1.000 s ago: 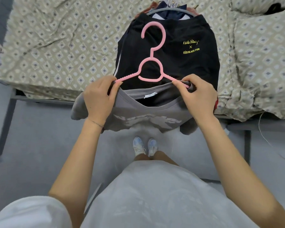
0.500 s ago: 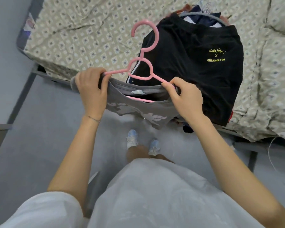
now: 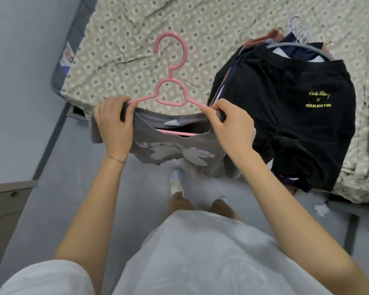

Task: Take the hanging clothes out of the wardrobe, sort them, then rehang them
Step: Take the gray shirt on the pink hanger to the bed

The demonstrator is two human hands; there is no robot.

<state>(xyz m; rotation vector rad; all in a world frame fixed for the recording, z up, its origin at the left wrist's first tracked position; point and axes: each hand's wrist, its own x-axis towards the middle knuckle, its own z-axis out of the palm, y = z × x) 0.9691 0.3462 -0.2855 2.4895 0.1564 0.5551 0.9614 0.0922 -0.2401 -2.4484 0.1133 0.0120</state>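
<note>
- L hand (image 3: 113,122): fingers curled round one shoulder of the grey tee (image 3: 173,150) and the arm end of the pink hanger (image 3: 170,90).
- R hand (image 3: 232,126): thumb + fingertips pinch the other shoulder against the hanger.
- Tee hangs between the hands, hem drooping below the wrists. The hook pokes up beyond the knuckles.
- Handling, prob.: tee is soft, light, floppy, and slips off slick plastic. Hold at shoulder seams, not collar. Hanger is stiff but thin, so carry by the hook.
- Black shirt (image 3: 285,124) lies just right of R hand, on the bed (image 3: 136,28).
</note>
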